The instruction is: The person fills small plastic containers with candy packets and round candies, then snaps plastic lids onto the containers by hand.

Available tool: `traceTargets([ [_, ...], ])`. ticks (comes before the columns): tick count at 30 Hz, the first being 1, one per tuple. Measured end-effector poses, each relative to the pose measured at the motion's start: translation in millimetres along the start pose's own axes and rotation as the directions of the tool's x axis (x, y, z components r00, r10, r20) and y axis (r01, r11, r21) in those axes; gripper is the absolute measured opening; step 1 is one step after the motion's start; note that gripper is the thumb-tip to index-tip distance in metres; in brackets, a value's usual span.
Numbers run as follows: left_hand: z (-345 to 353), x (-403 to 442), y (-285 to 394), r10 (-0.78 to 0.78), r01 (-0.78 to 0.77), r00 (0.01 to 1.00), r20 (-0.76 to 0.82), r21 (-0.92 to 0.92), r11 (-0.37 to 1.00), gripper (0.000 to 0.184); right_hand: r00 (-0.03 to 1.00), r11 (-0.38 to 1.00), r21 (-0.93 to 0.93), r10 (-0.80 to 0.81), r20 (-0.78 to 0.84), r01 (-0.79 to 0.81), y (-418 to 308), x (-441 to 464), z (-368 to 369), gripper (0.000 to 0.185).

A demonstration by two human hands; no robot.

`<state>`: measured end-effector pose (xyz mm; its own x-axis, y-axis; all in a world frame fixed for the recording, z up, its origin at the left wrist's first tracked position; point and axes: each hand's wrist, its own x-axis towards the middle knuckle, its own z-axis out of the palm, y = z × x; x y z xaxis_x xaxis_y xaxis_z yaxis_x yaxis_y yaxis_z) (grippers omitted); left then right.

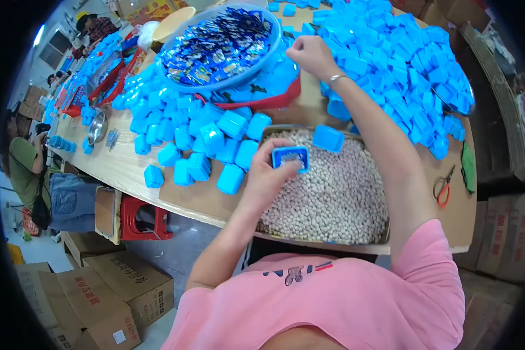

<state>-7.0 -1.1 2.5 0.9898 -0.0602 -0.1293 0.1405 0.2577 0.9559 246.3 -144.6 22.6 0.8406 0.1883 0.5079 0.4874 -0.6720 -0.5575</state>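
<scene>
My left hand point(268, 175) holds a small blue box point(290, 153) by its sides, with something pale or shiny inside it. Beneath that hand lies a shallow tray full of small pale pieces point(332, 198). A blue lid or box point(328, 139) rests on the tray's far part. My right hand point(309, 56) is stretched forward with its fingers pressed together, beside the right rim of a round tub point(175, 86) of dark blue packets point(221, 46). What its fingers hold, if anything, is too small to make out.
Many blue boxes point(391, 64) are heaped at the right; more boxes point(213, 137) stand left of the tray. Scissors point(444, 189) lie near the right edge. A red stool point(143, 219) and cartons point(93, 291) stand on the floor. A person point(26, 163) stands at the left.
</scene>
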Motion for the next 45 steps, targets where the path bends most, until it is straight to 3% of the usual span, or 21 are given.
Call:
traceTargets([
  [1,-0.3,-1.4,0.1,-0.026,0.026,1.0,0.008,-0.01,1.0,0.034,1.0,1.0,-0.011,0.023,0.014,-0.023,-4.5,-17.2,-18.8,0.019],
  [3,-0.6,-1.7,1.6,0.007,-0.007,1.0,-0.019,-0.025,1.0,0.033,0.996,0.945,0.327,-0.021,0.091,-0.01,-13.9,-59.0,-64.8,0.018],
  [4,-1.7,-2.4,1.1,0.001,-0.002,1.0,-0.017,-0.031,1.0,0.033,0.976,0.887,0.438,0.052,0.212,-0.142,-21.8,-88.0,-89.8,0.017],
  [6,-4.9,0.1,2.3,-0.018,0.017,1.0,-0.016,-0.05,0.999,0.033,0.866,0.695,0.555,0.205,0.456,-0.457,-44.0,-154.3,-138.0,0.014],
  [8,-5.8,3.5,2.2,-0.03,0.039,0.999,0.038,-0.27,0.962,0.04,0.67,0.251,0.624,0.188,0.718,-0.74,-46.6,-208.4,-153.3,0.011],
  [9,-3.8,2.7,-1.1,-0.043,0.051,0.998,0.036,-0.278,0.959,0.04,0.659,0.247,0.614,0.196,0.726,-0.75,-43.5,-225.6,-156.6,0.011],
  [13,-3.3,-1.7,-7.1,0.064,-0.021,0.967,0.248,-0.175,0.984,0.051,0.757,0.742,0.301,0.403,0.515,-0.599,-35.0,-275.5,-154.8,0.013],
  [14,-3.5,-3.8,-7.6,0.057,-0.016,0.969,0.241,-0.171,0.985,0.051,0.753,0.737,0.304,0.401,0.522,-0.603,-38.9,-278.2,-153.0,0.013],
  [16,-2.1,-5.6,-6.5,0.039,-0.019,0.966,0.256,-0.081,0.997,0.053,0.904,0.958,0.176,0.137,0.405,-0.224,-54.4,-274.1,-146.8,0.018],
  [18,0.6,-6.7,-3.0,0.024,-0.028,0.96,0.279,0.01,1.0,0.055,0.93,0.981,-0.013,-0.181,0.321,0.196,-64.5,-269.6,-142.4,0.023],
  [24,7.2,-12.5,4.2,0.08,-0.091,0.938,0.337,0.016,0.996,0.055,0.888,0.989,-0.042,-0.111,0.447,0.145,-55.8,-264.9,-138.9,0.031],
  [28,4.8,-9.1,-1.5,0.121,-0.136,0.922,0.368,0.016,0.991,0.055,0.949,0.994,0.066,0.058,0.309,-0.082,-50.9,-256.4,-166.9,0.031],
  [29,5.5,-9.3,-2.1,0.12,-0.134,0.923,0.366,0.012,0.991,0.055,0.948,0.995,0.064,0.058,0.313,-0.082,-55.9,-251.9,-169.3,0.031],
  [33,7.9,-10.5,1.4,0.024,-0.065,0.916,0.401,0.09,0.994,0.056,0.972,0.973,0.162,-0.19,0.139,0.167,-96.0,-238.9,-157.6,0.03],
  [38,4.1,-10.1,-0.2,0.077,-0.155,0.905,0.418,0.155,0.976,0.056,0.949,0.965,0.108,-0.256,0.184,0.239,-106.7,-230.2,-135.7,0.029],
  [45,6.9,-10.7,0.7,0.086,-0.189,0.888,0.451,0.188,0.964,0.055,0.958,0.974,0.179,-0.176,0.227,0.136,-105.0,-233.7,-139.9,0.03],
])
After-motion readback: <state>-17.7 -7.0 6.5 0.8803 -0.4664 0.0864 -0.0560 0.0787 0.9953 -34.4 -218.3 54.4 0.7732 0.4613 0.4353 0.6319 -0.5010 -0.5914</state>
